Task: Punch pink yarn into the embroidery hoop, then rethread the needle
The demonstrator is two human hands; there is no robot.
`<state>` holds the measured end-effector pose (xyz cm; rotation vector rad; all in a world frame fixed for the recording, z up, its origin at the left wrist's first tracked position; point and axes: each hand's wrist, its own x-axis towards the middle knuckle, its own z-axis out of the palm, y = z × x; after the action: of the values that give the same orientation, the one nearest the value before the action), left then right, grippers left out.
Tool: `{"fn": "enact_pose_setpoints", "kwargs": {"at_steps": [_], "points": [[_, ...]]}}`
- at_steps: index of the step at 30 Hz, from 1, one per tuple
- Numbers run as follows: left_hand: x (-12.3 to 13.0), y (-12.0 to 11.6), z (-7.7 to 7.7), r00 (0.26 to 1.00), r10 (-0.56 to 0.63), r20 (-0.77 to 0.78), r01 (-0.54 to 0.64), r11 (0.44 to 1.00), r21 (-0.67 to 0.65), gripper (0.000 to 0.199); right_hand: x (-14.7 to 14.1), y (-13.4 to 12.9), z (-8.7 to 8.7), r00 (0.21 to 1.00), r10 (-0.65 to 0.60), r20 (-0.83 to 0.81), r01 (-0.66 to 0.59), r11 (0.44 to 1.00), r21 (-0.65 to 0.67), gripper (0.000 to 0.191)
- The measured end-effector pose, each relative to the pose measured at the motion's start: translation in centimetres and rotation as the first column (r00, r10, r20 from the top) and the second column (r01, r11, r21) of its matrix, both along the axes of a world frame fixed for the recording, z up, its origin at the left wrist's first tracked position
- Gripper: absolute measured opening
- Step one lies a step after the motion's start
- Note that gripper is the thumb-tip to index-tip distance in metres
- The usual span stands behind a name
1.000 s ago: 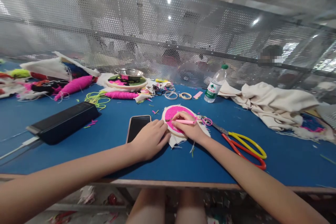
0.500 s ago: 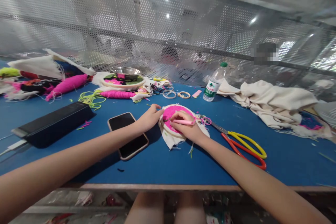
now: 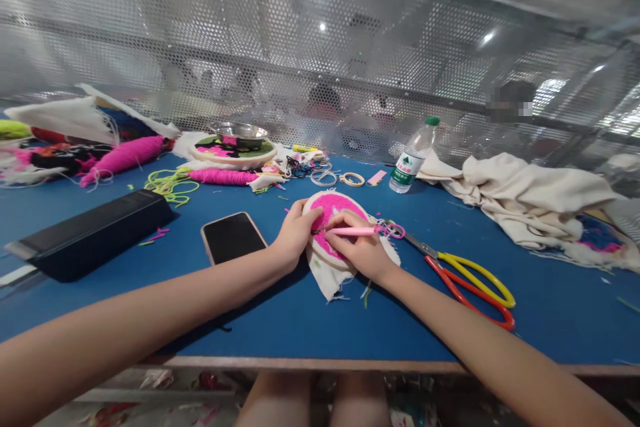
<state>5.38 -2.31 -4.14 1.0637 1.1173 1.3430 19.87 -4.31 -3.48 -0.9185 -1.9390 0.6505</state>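
My left hand (image 3: 295, 233) grips the left edge of a round embroidery hoop (image 3: 321, 253), its thumb on top and its fingers behind. White cloth with a frayed edge hangs out below the hoop. Bright pink loops (image 3: 335, 203) cover most of the stretched fabric, with a paler patch in the middle. In my right hand (image 3: 364, 252), fingers closed, is a pink punch needle (image 3: 356, 231), its tip end at the left part of the fabric; the tip itself is hidden by the fingers. A pink loop (image 3: 397, 231) shows behind the tool's far end.
Red-and-yellow-handled scissors (image 3: 470, 273) lie right of the hoop. A phone (image 3: 235, 239) and a black box-shaped device (image 3: 95, 233) are to the left. Further back are a water bottle (image 3: 411, 159), a metal bowl (image 3: 243, 135) on another hoop, pink yarn (image 3: 223, 177) and crumpled cream cloth (image 3: 530, 180).
My left hand has moved from lying beside the hoop to gripping its edge. The hoop is now tilted up a little. The right hand still holds the punch needle at the fabric.
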Motion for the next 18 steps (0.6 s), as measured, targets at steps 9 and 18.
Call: {"fn": "enact_pose_setpoints", "kwargs": {"at_steps": [9,18], "points": [[-1.1,1.1,-0.1,0.971,-0.075,-0.229,0.091,0.994,0.062,0.027,0.5,0.2,0.0,0.998,-0.023,-0.055,0.019,0.998,-0.066,0.007],[-1.3,-0.5,1.3,0.933,-0.015,-0.36,0.158,0.916,0.37,0.026,1.3,-0.9,0.8,0.996,0.024,0.088,-0.043,0.973,0.226,0.006]]}}
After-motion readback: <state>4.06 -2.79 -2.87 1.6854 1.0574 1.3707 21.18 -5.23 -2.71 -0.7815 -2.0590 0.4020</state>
